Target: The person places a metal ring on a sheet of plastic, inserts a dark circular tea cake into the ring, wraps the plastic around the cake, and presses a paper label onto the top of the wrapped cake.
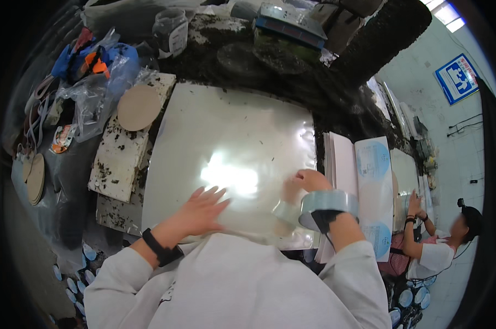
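Note:
My left hand (203, 211) has its fingers spread, palm down at the near edge of a shiny, pale, glossy board (226, 126). Whether it presses on the surface or hovers just above cannot be told. My right hand (312, 180) is over the board's right side, thumb and fingers curled together; anything between them is hidden. A wide roll of tape (329, 204) hangs around my right wrist like a bracelet. The hand's reflection shows in the glossy surface beside it. Light glares off the board's middle, and a few dark specks lie on it.
On the right lies a stack of printed sheets with blue round labels (374, 159). To the left are a dirt-specked white slab (113, 164), a tan disc (140, 107) and plastic bags (89, 104). A scale (289, 30) and a jar (170, 34) stand behind. A co-worker (437, 247) works at far right.

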Tool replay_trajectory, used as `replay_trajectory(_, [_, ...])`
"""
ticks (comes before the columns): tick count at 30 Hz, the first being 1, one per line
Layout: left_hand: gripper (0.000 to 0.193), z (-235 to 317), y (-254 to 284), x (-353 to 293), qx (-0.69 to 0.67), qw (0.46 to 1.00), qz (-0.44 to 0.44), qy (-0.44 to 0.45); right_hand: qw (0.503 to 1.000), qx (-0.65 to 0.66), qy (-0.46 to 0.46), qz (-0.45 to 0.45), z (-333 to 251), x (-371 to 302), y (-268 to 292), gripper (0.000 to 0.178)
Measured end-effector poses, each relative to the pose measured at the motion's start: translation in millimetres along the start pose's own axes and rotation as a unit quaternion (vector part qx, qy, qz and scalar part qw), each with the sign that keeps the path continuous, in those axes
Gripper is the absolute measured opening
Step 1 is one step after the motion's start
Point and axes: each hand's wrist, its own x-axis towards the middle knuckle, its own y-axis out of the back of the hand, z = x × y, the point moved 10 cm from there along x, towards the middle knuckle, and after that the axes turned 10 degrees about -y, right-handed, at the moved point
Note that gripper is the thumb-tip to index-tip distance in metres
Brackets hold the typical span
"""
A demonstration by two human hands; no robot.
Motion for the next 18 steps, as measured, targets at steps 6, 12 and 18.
replay_trajectory(6, [0.030, -16, -10, -4, -0.024, 0.998, 0.062, -0.009, 0.993, -0.028, -0.071, -0.086, 3, 19, -6, 0.042])
replay_trajectory(12, [0.020, -28, -17, 6, -0.018, 0.998, 0.040, 0.047, 0.972, 0.234, -0.008, -0.026, 47, -23, -19, 0.033])
replay_trajectory(18, [0.012, -10, -2, 0, -0.025, 0.995, 0.099, -0.014, 0.989, 0.029, -0.012, 0.145, 19, -62, -39, 0.023])
